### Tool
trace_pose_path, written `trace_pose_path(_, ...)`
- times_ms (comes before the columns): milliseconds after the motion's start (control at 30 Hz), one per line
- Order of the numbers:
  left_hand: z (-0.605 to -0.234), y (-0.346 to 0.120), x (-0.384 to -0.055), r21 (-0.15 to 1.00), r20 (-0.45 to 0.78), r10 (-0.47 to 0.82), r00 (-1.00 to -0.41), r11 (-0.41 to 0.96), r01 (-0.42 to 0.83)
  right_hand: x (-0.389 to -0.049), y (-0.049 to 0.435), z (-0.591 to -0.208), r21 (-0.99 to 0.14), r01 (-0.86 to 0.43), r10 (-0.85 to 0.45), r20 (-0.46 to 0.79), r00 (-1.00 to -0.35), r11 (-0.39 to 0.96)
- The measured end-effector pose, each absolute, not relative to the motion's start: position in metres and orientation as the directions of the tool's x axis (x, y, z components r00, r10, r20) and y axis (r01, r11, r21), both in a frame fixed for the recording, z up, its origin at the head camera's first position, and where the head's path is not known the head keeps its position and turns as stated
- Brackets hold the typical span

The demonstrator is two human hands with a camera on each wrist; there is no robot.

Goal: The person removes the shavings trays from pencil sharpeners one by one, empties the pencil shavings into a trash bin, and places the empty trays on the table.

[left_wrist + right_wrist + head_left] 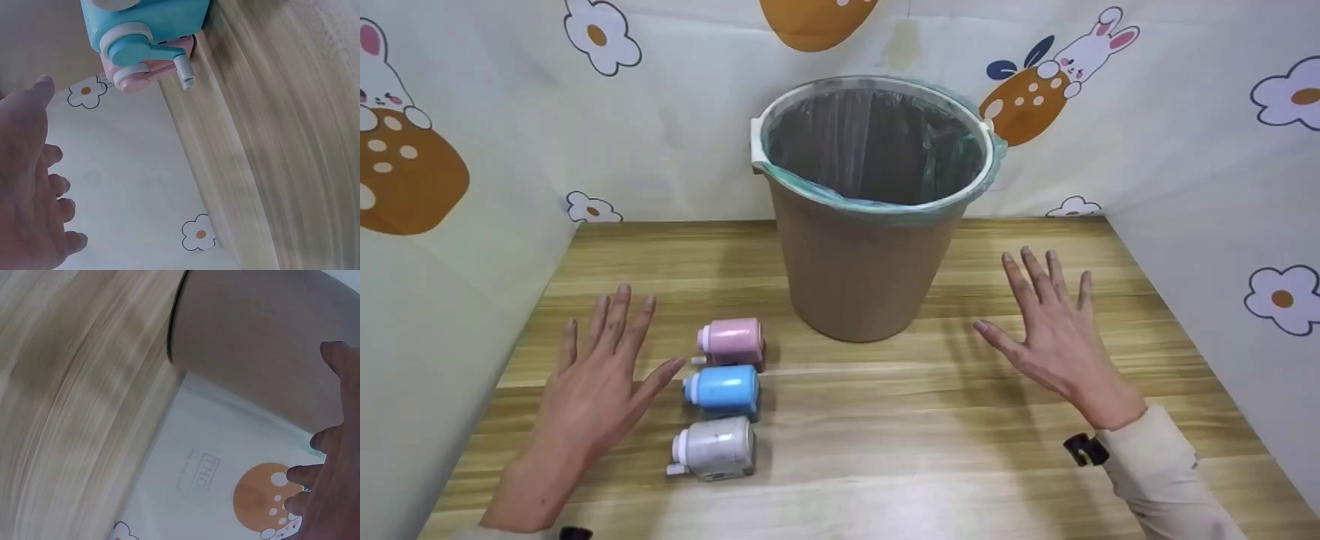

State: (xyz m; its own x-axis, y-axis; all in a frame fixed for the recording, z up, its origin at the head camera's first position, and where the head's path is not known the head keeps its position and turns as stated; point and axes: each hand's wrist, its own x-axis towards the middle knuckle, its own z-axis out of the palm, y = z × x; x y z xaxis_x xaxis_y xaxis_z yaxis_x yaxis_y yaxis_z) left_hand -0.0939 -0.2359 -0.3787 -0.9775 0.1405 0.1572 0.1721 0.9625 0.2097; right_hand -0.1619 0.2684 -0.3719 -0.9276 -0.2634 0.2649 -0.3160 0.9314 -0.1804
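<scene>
Three hand-crank pencil sharpeners are lined up on the table: a pink sharpener (736,339) farthest away, a blue sharpener (727,388) in the middle, a grey sharpener (720,444) nearest. Their cranks point left, and the blue one's crank (163,52) shows closely in the left wrist view. My left hand (592,390) is spread just left of them, its thumb toward the blue sharpener, holding nothing. Behind them stands a brown trash bin (862,277) lined with a greenish clear bag (840,199). To the bin's right, my right hand (1057,337) hovers with fingers spread and nothing held.
The wood-grain table (840,495) meets a patterned cloth wall (682,150) at the back, with more cloth on both sides. Close to this back wall, the bin rises well above the sharpeners.
</scene>
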Motion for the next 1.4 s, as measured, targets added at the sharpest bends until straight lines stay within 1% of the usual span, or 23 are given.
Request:
trace_pose_path(167, -0.376, -0.235, -0.09, 0.21, 0.153, 0.157, -0.976, 0.96, 0.187, -0.163, 0.261, -0.376, -0.191, -0.34, -0.278, 0.288, -0.916, 0.921)
trace_pose_path(333, -0.374, -0.231, -0.085, 0.252, 0.12, 0.169, -0.978, 0.948, 0.194, -0.159, 0.257, -0.378, -0.205, -0.356, -0.278, 0.329, -0.902, 0.912)
trace_pose_path(467, -0.374, -0.228, -0.079, 0.27, 0.128, 0.181, -0.975, 0.94, 0.21, -0.155, 0.253, -0.381, -0.209, -0.374, -0.281, 0.37, -0.885, 0.903)
trace_pose_path(567, -0.376, -0.226, -0.076, 0.278, 0.161, 0.19, -0.968, 0.933, 0.229, -0.152, 0.25, -0.383, -0.208, -0.401, -0.294, 0.407, -0.865, 0.892)
trace_pose_path(767, -0.378, -0.225, -0.072, 0.296, 0.238, 0.198, -0.951, 0.918, 0.265, -0.148, 0.245, -0.387, -0.2, -0.488, -0.337, 0.506, -0.794, 0.85)
trace_pose_path(933, -0.383, -0.223, -0.063, 0.353, 0.341, 0.199, -0.919, 0.879, 0.322, -0.144, 0.238, -0.388, -0.193, -0.548, -0.363, 0.568, -0.739, 0.814)
trace_pose_path(1067, -0.386, -0.22, -0.057, 0.384, 0.401, 0.207, -0.892, 0.847, 0.369, -0.14, 0.233, -0.386, -0.196, -0.576, -0.376, 0.586, -0.718, 0.794)
trace_pose_path(1267, -0.388, -0.218, -0.051, 0.417, 0.419, 0.208, -0.884, 0.82, 0.391, -0.136, 0.224, -0.384, -0.191, -0.615, -0.398, 0.61, -0.685, 0.765)
trace_pose_path(1400, -0.391, -0.217, -0.048, 0.434, 0.446, 0.192, -0.874, 0.808, 0.399, -0.132, 0.218, -0.385, -0.195, -0.631, -0.407, 0.616, -0.675, 0.751)
